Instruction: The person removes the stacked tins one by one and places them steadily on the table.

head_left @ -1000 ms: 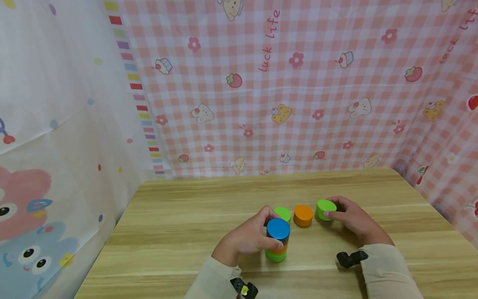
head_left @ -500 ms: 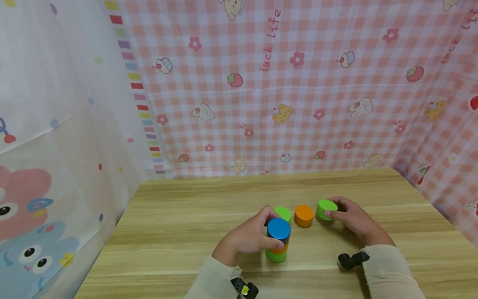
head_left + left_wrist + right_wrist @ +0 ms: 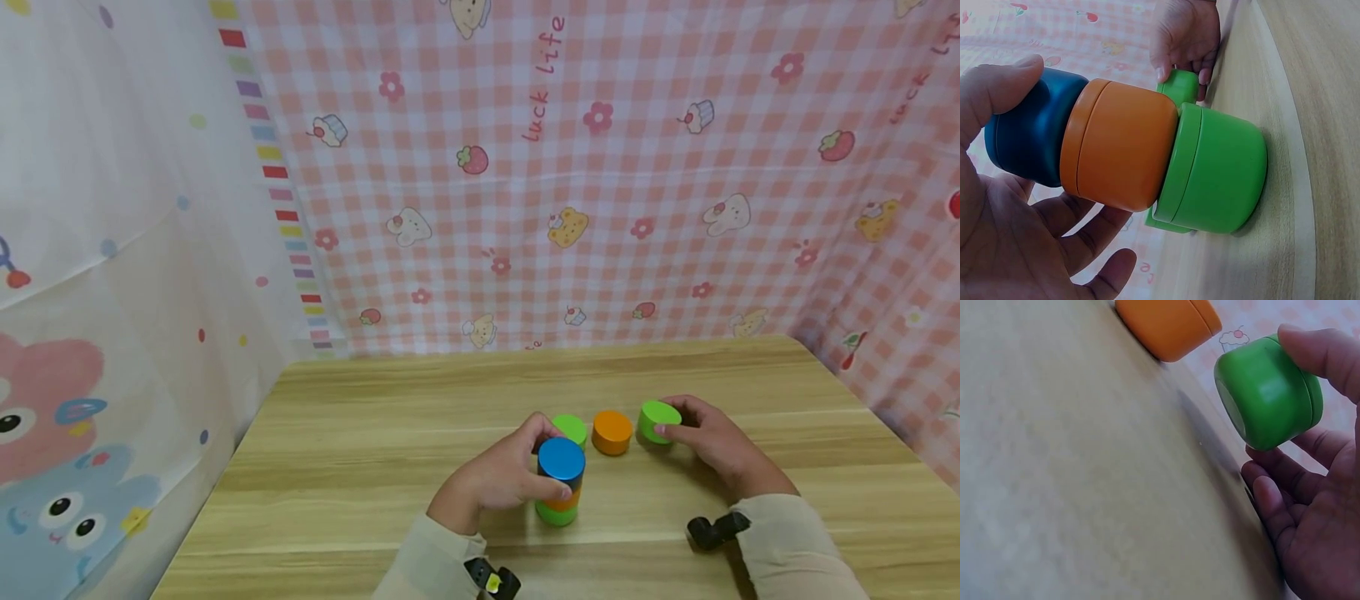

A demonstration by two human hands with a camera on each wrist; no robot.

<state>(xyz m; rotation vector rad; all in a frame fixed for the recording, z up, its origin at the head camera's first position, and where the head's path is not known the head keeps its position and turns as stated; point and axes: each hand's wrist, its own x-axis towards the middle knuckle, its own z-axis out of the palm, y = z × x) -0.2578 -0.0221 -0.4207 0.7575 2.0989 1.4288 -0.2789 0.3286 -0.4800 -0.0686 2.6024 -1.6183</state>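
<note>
My left hand (image 3: 502, 475) grips a blue canister (image 3: 561, 458) on top of an upright stack. Beneath it come an orange canister (image 3: 1119, 144) and, lowest, a green canister (image 3: 1216, 169) standing on the wooden table. In the left wrist view the thumb lies on the blue canister, with fingers curving around the stack's other side. Off to the right, my right hand (image 3: 701, 433) pinches another lidded green canister (image 3: 1269, 394) between thumb and fingers. That canister is tilted above the table, its flat base showing in the right wrist view.
A loose orange canister (image 3: 612, 432) stands between the two hands. Another green canister (image 3: 572, 429) sits just behind the stack, partly hidden by it. The wooden table (image 3: 337, 467) extends left and right, backed by a pink checked cloth (image 3: 525, 275).
My right wrist has shifted slightly to the right, the green canister still pinched. The left hand keeps its grip on the stack's blue canister, and the loose canisters stay in place.
</note>
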